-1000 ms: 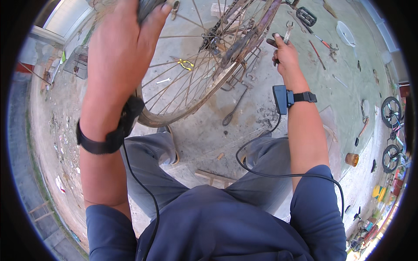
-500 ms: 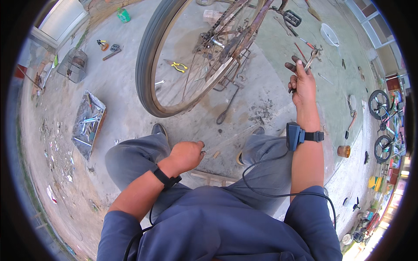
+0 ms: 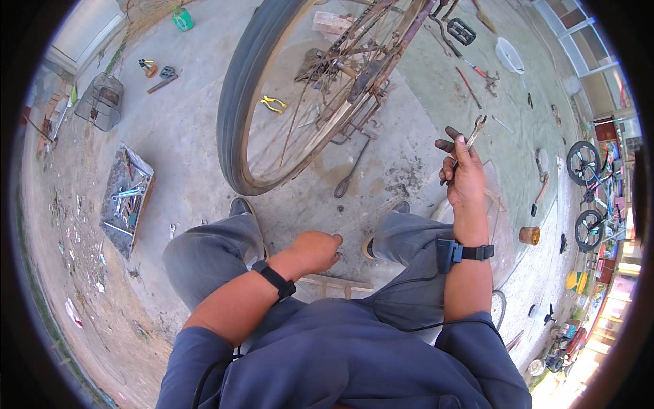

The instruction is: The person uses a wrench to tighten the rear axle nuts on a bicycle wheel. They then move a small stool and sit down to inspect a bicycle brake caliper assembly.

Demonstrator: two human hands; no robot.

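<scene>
Right of the round, dark-tyred wheel (image 3: 230,129), the right hand (image 3: 465,180) pinches a silver metal wrench (image 3: 475,131) (blackened fingers (image 3: 446,146), if greasy, could drop it); before the wheel, the left hand (image 3: 315,251) curls, contents unclear.

The hands (image 3: 316,251) (image 3: 466,172) hover apart, the right farther forward.

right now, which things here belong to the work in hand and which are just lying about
Likely work things:
wrench in right hand
bicycle wheel
yellow-handled pliers
tool tray

Seemingly just lying about:
green container
wire basket
white basin
</scene>
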